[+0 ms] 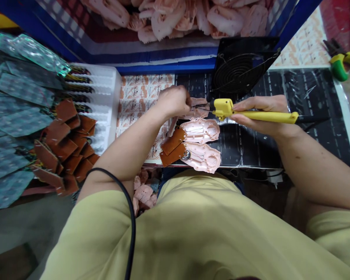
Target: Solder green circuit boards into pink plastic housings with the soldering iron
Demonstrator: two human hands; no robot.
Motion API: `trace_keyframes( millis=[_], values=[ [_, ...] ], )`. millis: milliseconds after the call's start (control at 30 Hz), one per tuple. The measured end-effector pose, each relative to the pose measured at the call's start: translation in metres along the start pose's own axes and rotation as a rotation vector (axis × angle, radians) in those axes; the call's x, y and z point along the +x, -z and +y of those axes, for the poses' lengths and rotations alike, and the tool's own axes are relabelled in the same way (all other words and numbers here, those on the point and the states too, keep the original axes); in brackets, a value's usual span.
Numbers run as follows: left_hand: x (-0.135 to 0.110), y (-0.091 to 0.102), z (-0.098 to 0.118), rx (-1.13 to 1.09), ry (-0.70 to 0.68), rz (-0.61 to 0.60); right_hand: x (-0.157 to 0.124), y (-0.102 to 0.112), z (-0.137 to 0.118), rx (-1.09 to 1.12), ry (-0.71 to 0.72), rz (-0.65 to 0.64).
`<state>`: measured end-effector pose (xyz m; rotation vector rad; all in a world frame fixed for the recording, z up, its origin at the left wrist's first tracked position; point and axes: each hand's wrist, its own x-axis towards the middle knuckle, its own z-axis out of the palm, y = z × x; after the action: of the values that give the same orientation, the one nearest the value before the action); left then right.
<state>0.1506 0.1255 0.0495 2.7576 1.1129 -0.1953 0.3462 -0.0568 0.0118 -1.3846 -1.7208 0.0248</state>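
My right hand [261,109] is wrapped round a yellow soldering iron [251,115], its thin metal tip pointing left and a black cable leaving its handle. That tip reaches a pale pink plastic shell [198,111] at the back of the row. My left hand [176,102] is pinched closed at the left end of the same shell; what its fingertips hold is hidden. Nearer me lie two more pink shells, one [201,130] behind the other [205,156], with thin wires inside. Brown circuit boards [172,147] rest over their left ends.
A black fan [236,70] stands behind the soldering iron. At the back, a blue crate [163,58] holds many pink shells. Left are a white foam tray [112,85], stacked brown boards [65,144] and bubble-wrapped packs [20,120]. Pliers [340,64] lie far right.
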Motion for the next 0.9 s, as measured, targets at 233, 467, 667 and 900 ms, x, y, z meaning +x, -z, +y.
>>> trace_keyframes(
  millis=[233,467,667,900],
  values=[
    [0.0,0.0,0.0,-0.054,0.007,-0.014,0.0,0.002,0.0,-0.015,0.044,0.08],
    [-0.002,0.003,0.003,-0.037,0.037,-0.054,0.005,0.001,-0.005,-0.001,0.049,-0.01],
    [-0.001,0.002,0.001,-0.033,0.033,-0.062,-0.01,0.011,-0.006,-0.046,0.036,0.298],
    [-0.001,0.002,-0.001,-0.031,0.014,-0.04,-0.049,0.009,-0.024,-0.168,-0.026,0.334]
  ],
)
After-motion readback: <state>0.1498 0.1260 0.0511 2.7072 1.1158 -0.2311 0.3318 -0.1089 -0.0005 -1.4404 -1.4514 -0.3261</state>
